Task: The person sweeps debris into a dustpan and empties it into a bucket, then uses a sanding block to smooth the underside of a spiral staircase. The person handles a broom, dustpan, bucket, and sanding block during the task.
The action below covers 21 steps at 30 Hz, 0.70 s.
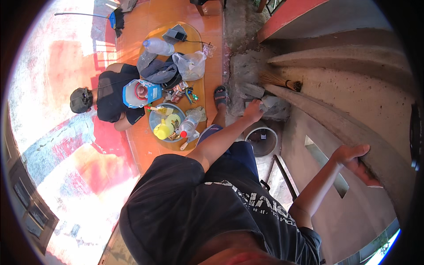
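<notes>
My left hand (254,111) reaches down beside a rough concrete block (240,71), its fingers bent against a pale grey chunk (271,101). Whether they grip the chunk I cannot tell. A flat grey piece (250,90) lies just beyond the fingertips. Below that hand stands a round grey bucket (246,136) with something dark inside. Out to the right, my right hand (356,164) rests on the rounded edge of a concrete ledge (334,117), thumb spread away from the fingers. A stick broom (278,81) lies along the ledge, its bound end towards me.
At left, an oval wooden table (193,33) carries bottles, a plastic bag (190,66), a blue-and-white container (142,93) and a basin (153,121) holding a yellow bottle (165,126). A person in a dark cap (81,100) sits behind it. Another broom (116,21) lies farther off.
</notes>
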{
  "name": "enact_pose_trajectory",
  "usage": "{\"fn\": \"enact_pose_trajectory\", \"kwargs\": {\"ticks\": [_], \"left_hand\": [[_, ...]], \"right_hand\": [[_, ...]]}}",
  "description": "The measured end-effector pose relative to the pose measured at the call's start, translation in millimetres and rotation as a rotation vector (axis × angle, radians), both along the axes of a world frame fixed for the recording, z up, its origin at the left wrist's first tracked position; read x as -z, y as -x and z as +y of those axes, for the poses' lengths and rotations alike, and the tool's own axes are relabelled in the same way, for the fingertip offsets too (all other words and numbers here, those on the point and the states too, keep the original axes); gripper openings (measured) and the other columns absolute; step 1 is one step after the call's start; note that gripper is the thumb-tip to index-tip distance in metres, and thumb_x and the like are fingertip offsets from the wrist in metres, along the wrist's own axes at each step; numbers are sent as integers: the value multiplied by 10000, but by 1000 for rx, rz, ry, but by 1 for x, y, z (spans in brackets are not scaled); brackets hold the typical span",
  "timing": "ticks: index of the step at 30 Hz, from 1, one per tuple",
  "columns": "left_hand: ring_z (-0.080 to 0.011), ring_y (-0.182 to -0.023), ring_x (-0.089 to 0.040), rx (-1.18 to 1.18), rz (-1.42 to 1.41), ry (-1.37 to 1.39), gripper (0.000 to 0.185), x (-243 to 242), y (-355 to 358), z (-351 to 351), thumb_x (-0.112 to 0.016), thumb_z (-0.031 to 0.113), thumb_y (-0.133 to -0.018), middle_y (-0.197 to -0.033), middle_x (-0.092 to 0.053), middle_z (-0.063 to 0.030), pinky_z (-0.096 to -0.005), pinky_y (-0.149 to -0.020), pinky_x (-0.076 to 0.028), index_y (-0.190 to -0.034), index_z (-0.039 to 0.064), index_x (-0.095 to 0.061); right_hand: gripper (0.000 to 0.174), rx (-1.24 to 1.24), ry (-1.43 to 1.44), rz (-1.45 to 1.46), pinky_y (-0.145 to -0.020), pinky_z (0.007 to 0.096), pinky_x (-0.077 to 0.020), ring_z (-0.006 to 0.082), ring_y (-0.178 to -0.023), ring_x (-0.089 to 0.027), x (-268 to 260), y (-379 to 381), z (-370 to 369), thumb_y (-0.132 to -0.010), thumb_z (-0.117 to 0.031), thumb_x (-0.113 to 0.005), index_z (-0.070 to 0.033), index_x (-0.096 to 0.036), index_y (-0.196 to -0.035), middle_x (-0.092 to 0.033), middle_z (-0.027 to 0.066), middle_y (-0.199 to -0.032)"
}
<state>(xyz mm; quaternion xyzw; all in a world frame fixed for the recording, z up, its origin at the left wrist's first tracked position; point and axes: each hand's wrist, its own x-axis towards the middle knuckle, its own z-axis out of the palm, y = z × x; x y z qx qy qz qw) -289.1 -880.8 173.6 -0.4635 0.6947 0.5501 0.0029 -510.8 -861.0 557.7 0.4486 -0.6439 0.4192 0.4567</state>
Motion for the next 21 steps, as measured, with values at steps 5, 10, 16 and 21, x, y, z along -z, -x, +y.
{"fn": "enact_pose_trajectory", "kwargs": {"ticks": [5, 10, 16, 21], "left_hand": [[-367, -1248, -533, 82, 14, -43, 442, 11, -53, 61, -659, 206, -851, -1323, -549, -200, -453, -1045, -443, -1260, 57, -582], [-380, -1189, -563, -135, -6, 82, 424, 60, -136, 112, -685, 210, -831, -1230, -592, -209, -450, -1011, -463, -1221, 62, -611], [-386, -1213, -572, -917, -216, -490, 493, 125, -220, 102, -720, 268, -802, -1268, -610, -268, -414, -1012, -467, -1185, -28, -626], [-394, -1289, -502, -1521, -497, 40, 995, 102, -234, 100, -856, 258, -733, -1495, -367, -253, -472, -1114, -392, -1488, -27, -273]], "right_hand": [[1102, 109, -63, 229, -1074, 552, -353, 394, -1401, -180, 1, 20, 8, -799, -379, -830, 12, -93, -1519, -108, 270, -1497], [1119, -53, -20, 332, -1037, 610, -342, 439, -1390, -108, -1, 37, 4, -748, -447, -855, 40, -154, -1471, -79, 324, -1474], [1134, 87, -45, 349, -978, 665, -334, 490, -1366, -102, 9, 59, 8, -705, -449, -872, 33, -158, -1441, -32, 386, -1460], [1068, 42, 40, 323, -960, 552, -338, 362, -1213, -239, 14, 75, 2, -704, -470, -862, 19, -198, -1383, -149, 281, -1389]]}}
